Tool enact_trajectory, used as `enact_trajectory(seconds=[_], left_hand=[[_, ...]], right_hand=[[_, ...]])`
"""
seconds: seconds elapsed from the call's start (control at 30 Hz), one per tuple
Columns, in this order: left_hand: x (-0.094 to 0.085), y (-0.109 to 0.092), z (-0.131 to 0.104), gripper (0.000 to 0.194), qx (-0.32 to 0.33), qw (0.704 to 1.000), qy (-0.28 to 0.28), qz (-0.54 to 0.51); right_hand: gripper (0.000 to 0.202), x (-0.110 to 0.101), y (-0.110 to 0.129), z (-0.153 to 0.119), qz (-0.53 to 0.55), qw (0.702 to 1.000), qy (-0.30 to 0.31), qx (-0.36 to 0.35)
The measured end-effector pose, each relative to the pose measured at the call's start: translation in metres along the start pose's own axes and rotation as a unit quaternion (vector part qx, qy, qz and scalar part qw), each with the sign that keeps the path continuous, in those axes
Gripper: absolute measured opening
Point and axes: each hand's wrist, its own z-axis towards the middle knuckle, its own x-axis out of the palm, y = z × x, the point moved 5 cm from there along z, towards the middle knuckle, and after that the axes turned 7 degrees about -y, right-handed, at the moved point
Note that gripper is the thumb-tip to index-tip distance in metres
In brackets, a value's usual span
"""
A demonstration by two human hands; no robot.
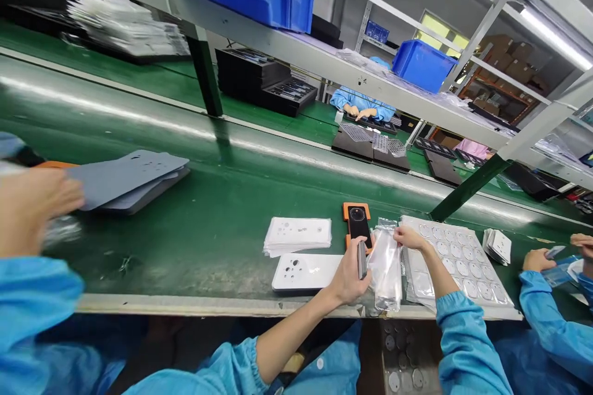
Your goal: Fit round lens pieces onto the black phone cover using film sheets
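The slim dark slab (362, 260), seen nearly edge-on, is in the person's left hand (346, 274), raised over the front of the green table (199, 247); the left grip is curled snugly about it, thumb and fingers to either side; the right hand (410, 238) is just beyond the clear plastic sleeves (387, 278), its grip drawn to a pinch at their upper right edge; the sleeves lie flat at the table's front edge, just right of the slab; behind the left hand, an orange holder (346, 212) frames a black phone-shaped piece (356, 229) with a round camera area; left of the hand lies a white panel (301, 271) with dark round marks, and behind it a stack of white sheets (299, 232); right of the sleeves spreads a sheet of round pieces (463, 256); at the far left, a co-worker's hand (50, 197) holds grey sheets (127, 176)
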Motion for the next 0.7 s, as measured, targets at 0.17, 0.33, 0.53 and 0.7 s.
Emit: enact_trajectory(seconds=[0.17, 0.33, 0.53, 0.7], left_hand=[[-0.011, -0.034, 0.010, 0.055, -0.056, 0.994, 0.005, -0.092], [-0.053, -0.093, 0.039, 0.058, -0.057, 0.987, 0.147, -0.029], [-0.059, -0.053, 0.032, 0.039, 0.060, 0.883, 0.293, 0.362], [-0.037, 0.007, 0.009, 0.062, 0.073, 0.852, 0.303, 0.420]], right_hand=[[0.016, 0.009, -0.006, 0.016, -0.099, 0.994, -0.055, -0.002], [0.028, 0.009, 0.002, -0.010, -0.128, 0.972, -0.195, -0.006], [0.048, -0.010, 0.026, -0.079, -0.011, 0.877, -0.479, -0.043], [0.039, 0.023, 0.061, -0.124, 0.070, 0.902, -0.417, -0.089]])
